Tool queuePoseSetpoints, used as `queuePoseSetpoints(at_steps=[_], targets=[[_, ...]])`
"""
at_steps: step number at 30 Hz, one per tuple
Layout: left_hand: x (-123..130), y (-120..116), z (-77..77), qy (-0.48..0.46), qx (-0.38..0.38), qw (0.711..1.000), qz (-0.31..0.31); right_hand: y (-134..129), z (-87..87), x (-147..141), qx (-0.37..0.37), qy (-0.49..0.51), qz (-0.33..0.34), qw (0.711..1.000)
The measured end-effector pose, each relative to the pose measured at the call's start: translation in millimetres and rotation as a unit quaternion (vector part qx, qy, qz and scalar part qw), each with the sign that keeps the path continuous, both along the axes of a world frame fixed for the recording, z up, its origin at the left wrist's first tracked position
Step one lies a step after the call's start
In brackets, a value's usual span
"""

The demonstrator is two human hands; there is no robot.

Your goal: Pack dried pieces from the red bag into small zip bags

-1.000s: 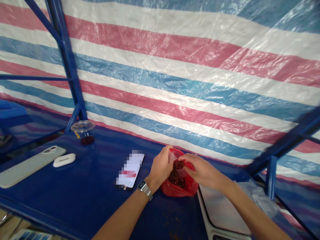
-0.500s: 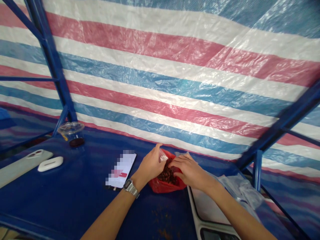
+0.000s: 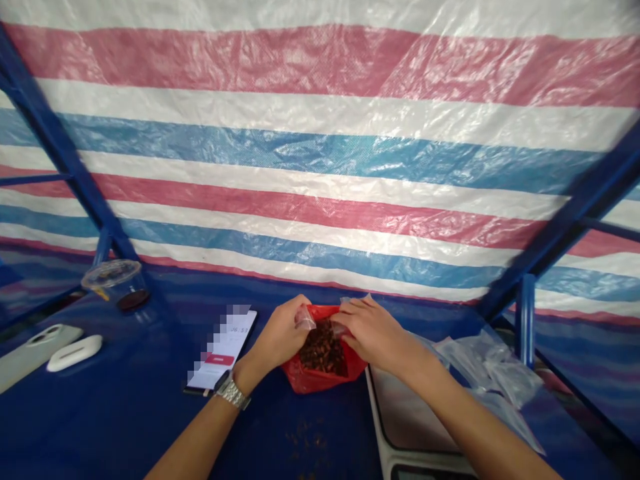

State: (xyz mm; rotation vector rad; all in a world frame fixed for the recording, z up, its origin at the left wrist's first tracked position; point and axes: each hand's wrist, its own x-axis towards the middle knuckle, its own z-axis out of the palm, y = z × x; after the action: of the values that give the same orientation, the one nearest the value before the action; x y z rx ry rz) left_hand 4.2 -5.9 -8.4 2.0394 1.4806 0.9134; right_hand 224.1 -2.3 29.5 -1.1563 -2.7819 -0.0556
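Observation:
A red plastic bag [image 3: 320, 383] sits on the blue table with its mouth wide, and small dark brown pieces [image 3: 324, 350] show inside. At the bag's left rim, my left hand [image 3: 284, 333] is closed on a bit of clear plastic [image 3: 304, 317]; the wrist wears a silver watch. My right hand [image 3: 373, 331] is at the right rim, its fingers bent over more clear plastic [image 3: 345, 327]. Both hands are partly over the bag. Whether the two clear parts belong to one inner bag cannot be told.
A lit phone [image 3: 225, 350] lies left of the bag. Further left are a lidded clear cup [image 3: 117, 283], a white case [image 3: 75, 353] and another phone [image 3: 35, 353]. At right are a scale [image 3: 415, 417] and clear bags [image 3: 493, 367]. Striped sheeting [image 3: 320, 153] stands behind.
My hands have moved apart, so more of the brown pieces shows between them. The camera view has shifted and tilted downward slightly.

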Motion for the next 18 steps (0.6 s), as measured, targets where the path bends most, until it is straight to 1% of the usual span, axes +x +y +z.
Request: queuePoseSetpoints(at_steps=[3, 6, 9, 13, 16, 18], targets=[[-1.0, 1.8, -2.5, -0.005, 0.045, 0.999, 0.025, 3.2, 1.1, 2.8, 0.08, -0.012, -0.02, 0.997], [-2.6, 2.8, -4.1, 0.001, 0.076, 0.997, 0.022, 4.2, 1.1, 3.7, 0.111, -0.013, -0.027, 0.993], [-2.4, 2.8, -4.9, -0.014, 0.068, 0.997, 0.021, 3.7, -1.6, -0.8, 0.113, -0.014, -0.014, 0.993], [-0.7, 2.0, -6.3, -0.047, 0.043, 0.998, 0.023, 6.6, -12.2, -8.7, 0.124, -0.016, 0.01, 0.992], [-0.1, 2.0, -6.4, -0.049, 0.054, 0.996, 0.06, 10.5, -19.7, -9.3, 0.102, -0.04, 0.02, 0.994], [-0.4, 1.9, -4.8, -0.028, 0.062, 0.995, 0.079, 11.3, -20.8, -7.4, 0.082, -0.055, 0.021, 0.995]])
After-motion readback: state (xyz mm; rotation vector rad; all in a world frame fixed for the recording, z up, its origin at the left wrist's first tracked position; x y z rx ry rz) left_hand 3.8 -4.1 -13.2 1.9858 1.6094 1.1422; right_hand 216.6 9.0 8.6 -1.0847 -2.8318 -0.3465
